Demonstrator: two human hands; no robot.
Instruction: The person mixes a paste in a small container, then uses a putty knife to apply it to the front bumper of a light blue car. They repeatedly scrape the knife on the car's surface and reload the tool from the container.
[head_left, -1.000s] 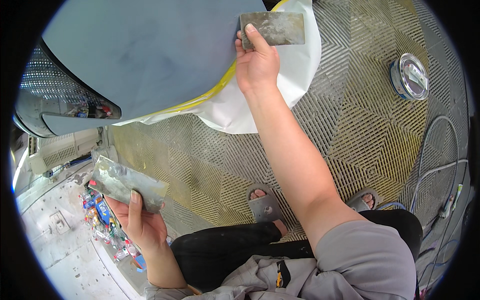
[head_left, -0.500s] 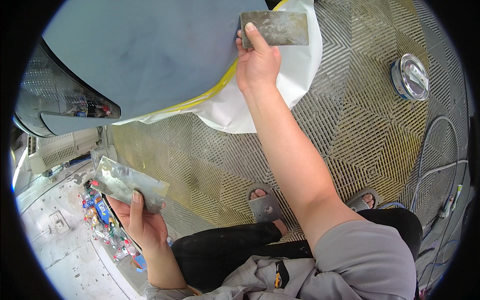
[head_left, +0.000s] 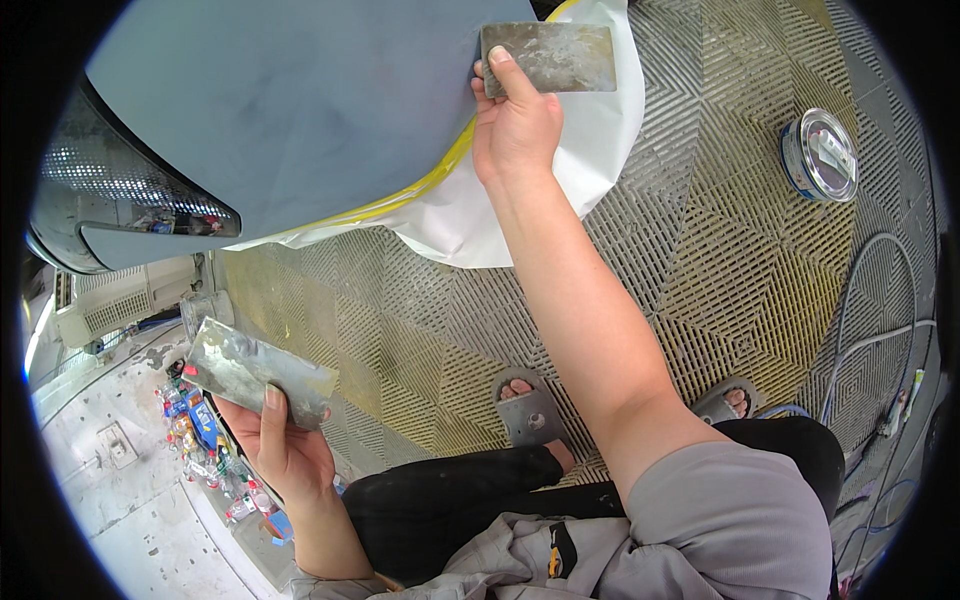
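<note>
My left hand (head_left: pixel 283 440) grips a rectangular metal putty spreader (head_left: pixel 262 368), its thumb on the near edge. Pale smears cover that plate, and it is tilted, low at the left over the floor. Farther off, my right hand (head_left: pixel 522 135) reaches out with a second flat metal spreader (head_left: pixel 560 60), thumb on top and fingers under it. This plate is beside the edge of a grey-blue car panel (head_left: pixel 290 110) and over white masking sheet (head_left: pixel 590 150). I cannot tell whether it touches the panel. Yellow tape (head_left: pixel 425 185) follows the panel's lower edge.
A round tin (head_left: pixel 822 155) with things on its lid stands at the right on floor grating (head_left: pixel 640 250). A grey hose (head_left: pixel 865 245) curls below it. A dark car lamp (head_left: pixel 130 180) adjoins the panel at the left. Bottles and packets (head_left: pixel 205 440) lie at lower left.
The spreader in my left hand has dipped very slightly. My right hand and its spreader stay in the same place.
</note>
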